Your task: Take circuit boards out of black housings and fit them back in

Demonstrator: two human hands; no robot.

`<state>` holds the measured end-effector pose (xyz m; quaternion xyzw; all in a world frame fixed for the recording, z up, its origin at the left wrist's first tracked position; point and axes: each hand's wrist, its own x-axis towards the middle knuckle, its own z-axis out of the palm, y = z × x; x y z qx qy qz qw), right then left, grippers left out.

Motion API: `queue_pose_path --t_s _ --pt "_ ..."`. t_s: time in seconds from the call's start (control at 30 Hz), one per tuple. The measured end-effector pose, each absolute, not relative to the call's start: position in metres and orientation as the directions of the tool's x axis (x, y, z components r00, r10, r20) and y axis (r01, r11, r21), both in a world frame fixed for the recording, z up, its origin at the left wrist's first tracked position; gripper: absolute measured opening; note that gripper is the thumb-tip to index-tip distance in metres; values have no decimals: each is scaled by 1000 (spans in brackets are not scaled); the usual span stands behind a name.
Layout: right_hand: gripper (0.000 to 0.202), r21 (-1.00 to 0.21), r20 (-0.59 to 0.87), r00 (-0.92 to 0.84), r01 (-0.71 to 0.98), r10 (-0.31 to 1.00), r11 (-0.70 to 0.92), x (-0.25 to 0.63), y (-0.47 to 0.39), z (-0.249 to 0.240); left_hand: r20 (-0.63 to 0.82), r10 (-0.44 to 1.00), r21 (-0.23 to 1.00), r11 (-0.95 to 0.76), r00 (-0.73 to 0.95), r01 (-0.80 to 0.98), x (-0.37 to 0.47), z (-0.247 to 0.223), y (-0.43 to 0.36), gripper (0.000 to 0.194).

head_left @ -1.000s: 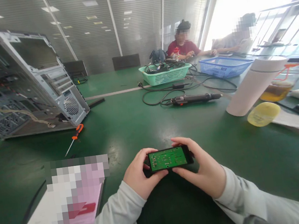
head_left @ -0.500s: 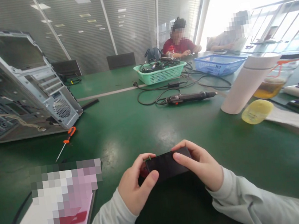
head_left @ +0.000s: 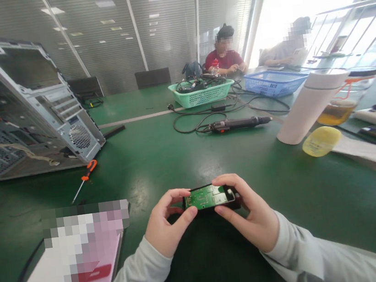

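Note:
A small black case with a green circuit board (head_left: 202,197) showing in its open face is held between both hands above the green table (head_left: 136,166). My left hand (head_left: 171,222) grips its left end, thumb on the near edge and fingers on the far edge. At the right end my right hand (head_left: 249,211) pinches the case the same way. Part of the board is pale or silvery near the right fingers.
An open metal computer chassis (head_left: 31,106) and an orange screwdriver (head_left: 88,170) are left. Ahead lie a corded power tool (head_left: 237,124), a green basket (head_left: 203,95) of cables and a blue basket (head_left: 274,84). A white tumbler (head_left: 311,106) leans right. Two people sit beyond.
The plain black face that was up has given way to the open side with the green board. Both hands have shifted their hold on the case, the right thumb now at the near edge.

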<state>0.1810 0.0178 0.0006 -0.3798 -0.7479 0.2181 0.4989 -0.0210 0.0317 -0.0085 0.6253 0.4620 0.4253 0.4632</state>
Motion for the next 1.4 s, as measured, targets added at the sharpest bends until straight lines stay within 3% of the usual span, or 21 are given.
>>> queue_pose_path --t_s 0.1,0.57,0.87,1.07,1.4 --pt "33 -729 560 -196 345 805 591 180 16 -2 98 980 974 -131 173 187 -20 -5 31 31" --pt "35 -798 475 -171 330 863 505 183 16 -2 -70 983 997 62 169 52 -16 -2 33 32" --pt "29 -692 573 -177 417 800 589 185 19 3 -72 973 997 64 220 42 -13 -1 30 29" --pt "34 -774 505 -126 371 854 513 184 21 1 32 980 994 -53 196 101 -16 -2 30 22" --pt "31 -843 406 -91 346 909 411 182 22 0 70 981 990 -90 181 106 -18 3 31 22"
